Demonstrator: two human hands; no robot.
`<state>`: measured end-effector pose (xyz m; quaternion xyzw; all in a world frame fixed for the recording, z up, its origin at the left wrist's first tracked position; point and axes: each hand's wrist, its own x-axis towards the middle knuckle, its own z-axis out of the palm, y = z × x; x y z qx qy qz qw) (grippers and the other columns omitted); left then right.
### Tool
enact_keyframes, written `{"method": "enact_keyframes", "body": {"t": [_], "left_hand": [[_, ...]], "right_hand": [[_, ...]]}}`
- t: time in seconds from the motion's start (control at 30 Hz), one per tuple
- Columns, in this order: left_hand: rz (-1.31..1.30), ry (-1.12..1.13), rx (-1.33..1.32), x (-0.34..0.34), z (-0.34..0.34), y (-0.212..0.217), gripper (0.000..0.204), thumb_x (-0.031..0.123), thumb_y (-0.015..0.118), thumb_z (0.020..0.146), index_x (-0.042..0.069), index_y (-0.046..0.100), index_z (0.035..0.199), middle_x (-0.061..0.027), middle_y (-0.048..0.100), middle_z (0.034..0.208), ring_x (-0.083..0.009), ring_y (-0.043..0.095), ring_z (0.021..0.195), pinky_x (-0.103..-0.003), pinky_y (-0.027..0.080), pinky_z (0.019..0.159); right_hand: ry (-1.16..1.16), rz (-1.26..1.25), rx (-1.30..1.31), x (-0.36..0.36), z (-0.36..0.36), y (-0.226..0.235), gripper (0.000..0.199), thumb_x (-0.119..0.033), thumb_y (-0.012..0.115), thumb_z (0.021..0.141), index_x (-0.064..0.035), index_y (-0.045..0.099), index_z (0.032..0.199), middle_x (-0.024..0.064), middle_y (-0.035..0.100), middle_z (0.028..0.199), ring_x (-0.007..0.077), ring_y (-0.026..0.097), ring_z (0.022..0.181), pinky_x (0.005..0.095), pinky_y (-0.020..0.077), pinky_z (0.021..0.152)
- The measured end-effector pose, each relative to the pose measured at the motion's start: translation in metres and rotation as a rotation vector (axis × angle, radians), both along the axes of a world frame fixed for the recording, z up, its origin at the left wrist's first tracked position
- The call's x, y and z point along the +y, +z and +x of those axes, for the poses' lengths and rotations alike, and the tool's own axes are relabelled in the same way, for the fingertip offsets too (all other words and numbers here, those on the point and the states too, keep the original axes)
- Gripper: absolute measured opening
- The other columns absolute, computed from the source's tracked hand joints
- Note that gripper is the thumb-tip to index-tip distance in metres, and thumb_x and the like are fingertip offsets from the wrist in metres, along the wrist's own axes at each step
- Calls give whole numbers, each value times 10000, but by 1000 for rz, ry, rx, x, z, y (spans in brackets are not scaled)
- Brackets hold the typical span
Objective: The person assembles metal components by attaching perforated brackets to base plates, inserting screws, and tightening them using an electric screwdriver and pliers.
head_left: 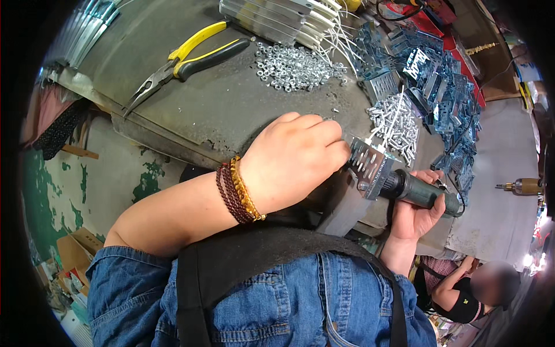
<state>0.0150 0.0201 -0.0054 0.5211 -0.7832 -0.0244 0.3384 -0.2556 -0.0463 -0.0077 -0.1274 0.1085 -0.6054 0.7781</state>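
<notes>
My left hand [298, 153] is closed, its knuckles up and its fingertips hidden at the left edge of a slotted metal bracket [365, 161]. White wire ends stand up at the bracket's far edge. From the right, my right hand [413, 217] wraps its fingers round a dark green power drill [421, 192]. The drill's black chuck [394, 184] points left and meets the bracket's side; its tip is hidden. Just beyond the bracket lies a heap of small silver screws [398, 126]. Farther off is a pile of nuts [295, 66].
Yellow-and-black long-nose pliers [180, 65] lie on the grey metal bench [191, 115]. Many bluish metal brackets [442, 92] are heaped at the far right, beside bundled white wires [332, 29]. Another screwdriver tool [523, 186] lies at right. A person [462, 292] sits at lower right.
</notes>
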Motion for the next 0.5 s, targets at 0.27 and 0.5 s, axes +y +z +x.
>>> {"method": "enact_keyframes", "body": {"t": [0.27, 0.5], "left_hand": [[30, -49, 31, -3, 2, 0, 171, 80, 569, 698, 62, 619, 861, -52, 538, 812, -245, 562, 805, -355, 457, 737], [27, -61, -16, -3, 4, 1, 206, 95, 593, 679, 71, 638, 879, -47, 522, 814, -231, 559, 814, -346, 455, 742]], "right_hand": [[-6, -5, 19, 1, 0, 0, 517, -7, 710, 692, -85, 510, 1162, 35, 499, 1016, 184, 508, 955, 434, 316, 1034], [3, -2, 8, 1, 0, 0, 509, -11, 707, 695, -84, 505, 1156, 37, 493, 1011, 184, 508, 955, 433, 313, 1039]]}}
